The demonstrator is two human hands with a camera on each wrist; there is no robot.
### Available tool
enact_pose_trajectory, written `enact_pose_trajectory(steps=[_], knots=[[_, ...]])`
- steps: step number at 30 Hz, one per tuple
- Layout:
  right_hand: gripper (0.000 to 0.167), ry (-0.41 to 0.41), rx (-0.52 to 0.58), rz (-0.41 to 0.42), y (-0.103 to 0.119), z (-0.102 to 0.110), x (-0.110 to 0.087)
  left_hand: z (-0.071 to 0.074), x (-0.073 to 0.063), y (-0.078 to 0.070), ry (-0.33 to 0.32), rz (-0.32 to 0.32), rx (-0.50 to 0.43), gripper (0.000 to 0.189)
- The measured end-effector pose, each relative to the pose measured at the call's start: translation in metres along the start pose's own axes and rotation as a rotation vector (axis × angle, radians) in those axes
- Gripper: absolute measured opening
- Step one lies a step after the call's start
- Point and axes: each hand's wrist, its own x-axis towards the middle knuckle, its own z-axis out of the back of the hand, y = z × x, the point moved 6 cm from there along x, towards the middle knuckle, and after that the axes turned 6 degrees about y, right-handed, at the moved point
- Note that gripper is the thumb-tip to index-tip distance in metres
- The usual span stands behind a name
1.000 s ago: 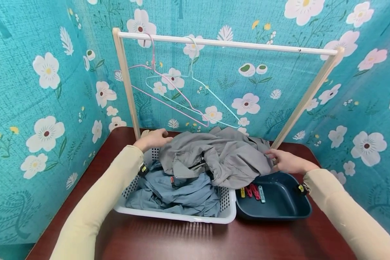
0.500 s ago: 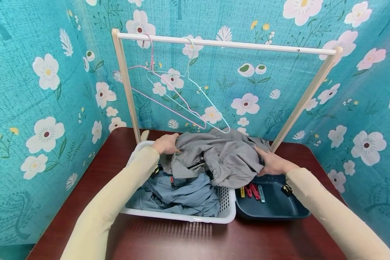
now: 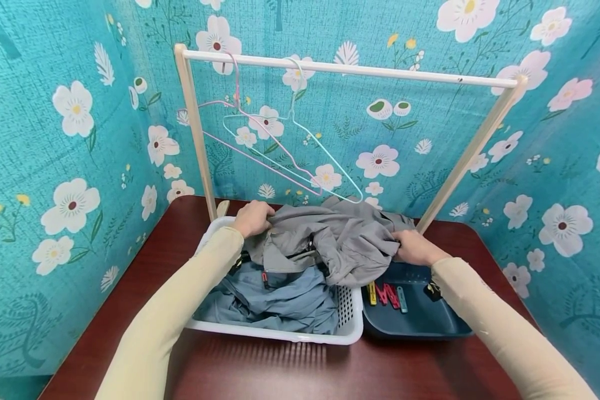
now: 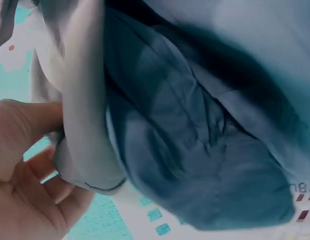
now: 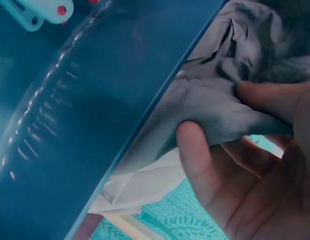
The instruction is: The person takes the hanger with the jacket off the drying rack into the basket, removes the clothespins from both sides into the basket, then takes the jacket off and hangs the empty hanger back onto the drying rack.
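A crumpled grey garment (image 3: 340,239) lies over the back of a white perforated basket (image 3: 280,335) and overlaps the dark blue bin (image 3: 430,314) beside it. My left hand (image 3: 252,219) holds its left edge; in the left wrist view the thumb and fingers of the left hand (image 4: 34,170) pinch a fold of the grey garment (image 4: 84,90). My right hand (image 3: 416,248) grips the right edge, thumb above and fingers under the cloth in the right wrist view, where the grey garment (image 5: 205,110) hangs past the bin wall (image 5: 109,110). Blue-grey clothing (image 3: 285,303) fills the basket below.
Yellow, red and light blue clothespins (image 3: 392,296) lie in the bin. Behind stands a wooden rack with a white bar (image 3: 355,69). From it hang a pink hanger (image 3: 280,145) and a mint hanger (image 3: 325,147), low over the garment. A floral curtain (image 3: 380,128) encloses the table (image 3: 260,372).
Both hands have moved inward onto the grey garment's edges and taken hold of it. The mint hanger has swung a little.
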Motion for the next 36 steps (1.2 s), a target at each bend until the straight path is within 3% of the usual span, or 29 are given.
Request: enact_pose_trajectory(steps=[5, 8, 11, 14, 16, 19, 23, 27, 30, 32, 36], knots=[[0.008, -0.065, 0.14, -0.056, 0.0, 0.005, -0.003, 0.011, -0.003, -0.001, -0.101, -0.068, -0.077, 0.013], [0.016, -0.119, 0.32, -0.088, 0.001, 0.009, -0.008, 0.017, -0.006, -0.002, -0.109, -0.09, -0.208, 0.012], [0.029, -0.154, 0.559, -0.086, 0.005, 0.013, -0.013, 0.018, -0.01, -0.001, -0.021, -0.072, -0.46, 0.03], [0.037, -0.147, 0.8, -0.065, 0.012, 0.014, -0.017, 0.013, -0.016, -0.001, 0.111, -0.006, -0.724, 0.053], [0.04, -0.132, 0.917, -0.064, 0.018, 0.012, -0.018, 0.01, -0.02, -0.002, 0.171, 0.018, -0.827, 0.06], [0.04, -0.127, 0.987, -0.051, 0.029, 0.011, -0.02, 0.011, -0.026, -0.005, 0.207, 0.0, -0.901, 0.062], [0.037, -0.144, 0.875, -0.01, 0.049, 0.016, -0.025, 0.027, -0.041, -0.018, 0.2, -0.112, -0.907, 0.05], [0.033, -0.11, 0.694, 0.058, 0.072, 0.015, -0.027, 0.033, -0.057, -0.037, 0.219, -0.217, -0.78, 0.033], [0.026, -0.022, 0.602, 0.122, 0.085, 0.003, -0.023, 0.017, -0.058, -0.045, 0.257, -0.243, -0.642, 0.031], [0.03, 0.055, 0.562, 0.157, 0.089, -0.006, -0.018, 0.003, -0.058, -0.052, 0.299, -0.268, -0.57, 0.02], [0.035, 0.131, 0.585, 0.184, 0.088, -0.012, -0.013, -0.022, -0.059, -0.06, 0.439, -0.309, -0.448, 0.021]])
